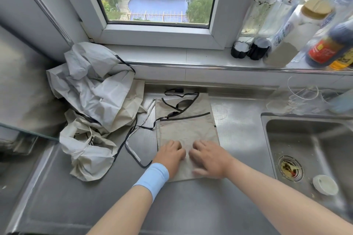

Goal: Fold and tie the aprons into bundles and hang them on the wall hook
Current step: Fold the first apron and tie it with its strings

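A beige apron with black trim (188, 126) lies folded into a long rectangle on the steel counter (191, 206). Its black straps (133, 149) trail off to the left and curl at its far end. My left hand (170, 155), with a light blue wristband, and my right hand (209, 156) rest side by side on the near end of the apron, fingers bent and pressing the cloth. A crumpled pile of grey and cream aprons (95, 105) sits at the left against the window sill. No wall hook is in view.
A steel sink (313, 139) with a drain and a small white lid (325, 184) lies at the right. Bottles and jars (290, 30) crowd the window sill at the right. A glass-edged surface (24, 101) juts in at the left.
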Tool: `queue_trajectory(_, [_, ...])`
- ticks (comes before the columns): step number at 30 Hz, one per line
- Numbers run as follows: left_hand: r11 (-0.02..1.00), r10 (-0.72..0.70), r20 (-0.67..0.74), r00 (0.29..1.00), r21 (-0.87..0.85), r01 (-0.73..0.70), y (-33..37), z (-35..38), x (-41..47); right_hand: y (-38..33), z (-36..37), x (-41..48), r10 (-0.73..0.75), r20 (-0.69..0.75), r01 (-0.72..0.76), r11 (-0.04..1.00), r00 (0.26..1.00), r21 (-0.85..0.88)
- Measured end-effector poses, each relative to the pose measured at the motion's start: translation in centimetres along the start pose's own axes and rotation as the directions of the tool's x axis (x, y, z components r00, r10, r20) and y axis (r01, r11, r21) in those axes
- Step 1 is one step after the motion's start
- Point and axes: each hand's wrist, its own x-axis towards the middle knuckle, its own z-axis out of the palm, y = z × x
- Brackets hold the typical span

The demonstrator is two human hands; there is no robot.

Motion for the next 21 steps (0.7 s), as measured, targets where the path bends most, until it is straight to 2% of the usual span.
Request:
queue_trajectory(3, [0.996,-0.084,0.101,0.991,-0.021,0.086,0.1,0.0,-1.0,-0.8,-0.2,-1.1,0.013,0.146,0.002,0.995,0.989,-0.101])
queue_trajectory(10, [0.996,-0.082,0.282,0.956,-0.016,0.090,0.5,-1.2,-2.6,-2.6,0.1,-0.9,0.072,0.185,0.000,0.933,0.980,-0.360])
queue_trajectory(13, [0.995,-0.093,0.327,0.941,-0.009,0.102,0.7,-2.1,-3.1,-3.3,-1.2,-1.2,0.178,0.143,-0.147,0.968,0.974,-0.203])
queue_trajectory(15, [0.982,-0.165,0.366,0.916,-0.031,0.189,1.0,-3.1,-3.4,-3.9,-2.3,-1.7,0.261,0.096,-0.256,0.965,0.961,-0.060])
queue_trajectory(18, [0.961,-0.225,0.433,0.873,-0.051,0.273,1.3,-4.7,-3.6,-5.0,-4.4,-2.6,0.273,0.041,-0.276,0.958,0.961,0.080])
queue_trajectory(19, [0.958,-0.215,0.455,0.864,-0.074,0.278,1.2,-5.2,-3.7,-5.1,-5.0,-2.8,0.280,0.077,-0.288,0.951,0.957,0.112])
queue_trajectory(21, [0.951,-0.190,0.498,0.846,-0.121,0.285,0.8,-6.1,-4.1,-5.2,-6.3,-3.2,0.324,0.247,-0.359,0.927,0.913,0.110])
